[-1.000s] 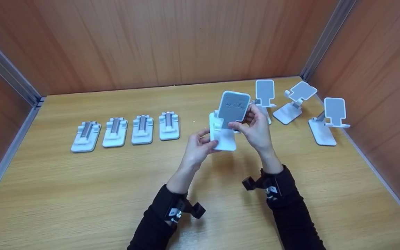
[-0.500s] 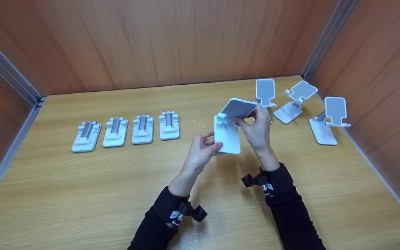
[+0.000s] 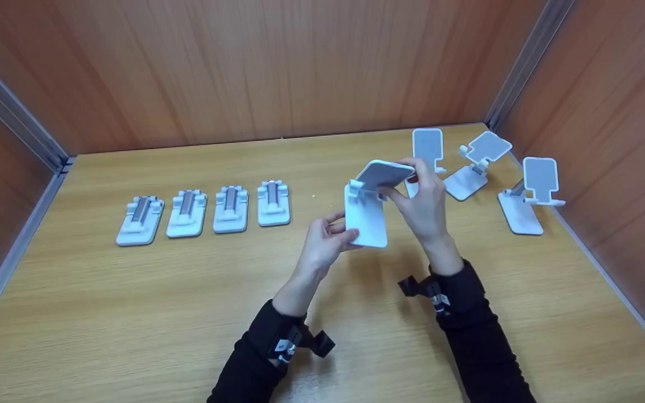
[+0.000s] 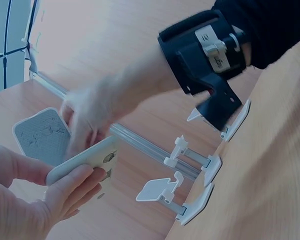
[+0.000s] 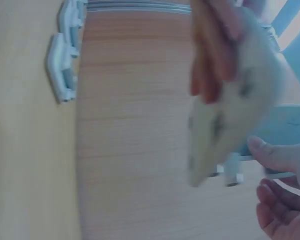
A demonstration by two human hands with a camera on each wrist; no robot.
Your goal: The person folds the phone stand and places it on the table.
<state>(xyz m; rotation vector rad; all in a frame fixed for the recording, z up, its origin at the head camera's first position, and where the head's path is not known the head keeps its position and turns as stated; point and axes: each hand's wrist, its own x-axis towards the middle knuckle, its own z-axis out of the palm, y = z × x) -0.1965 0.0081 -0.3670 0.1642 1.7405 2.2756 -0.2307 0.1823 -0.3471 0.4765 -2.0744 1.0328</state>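
Note:
In the head view, both hands hold a white folding phone stand above the table in the middle. My left hand (image 3: 322, 246) pinches its flat base (image 3: 366, 221), thumb on top and fingers beneath. The grey-padded upper plate (image 3: 381, 173) leans back from the hinge at the base's far end. At the plate's right side, my right hand (image 3: 426, 207) grips it between thumb and fingers. In the left wrist view the padded face (image 4: 42, 135) shows beyond the base's edge. The base's underside (image 5: 240, 105), with dark spots, appears blurred in the right wrist view.
Several folded phone stands (image 3: 230, 210) lie in a row at the left. At the back right stand three unfolded ones, a near one (image 3: 518, 212), a tilted one (image 3: 466, 182) and one partly behind my right hand (image 3: 428, 146). Wooden panels (image 3: 277, 73) enclose the table.
The upper plate has swung back, away from its earlier more upright position. The base has shifted slightly and now shows more of its top. My right hand has shifted a little to the right.

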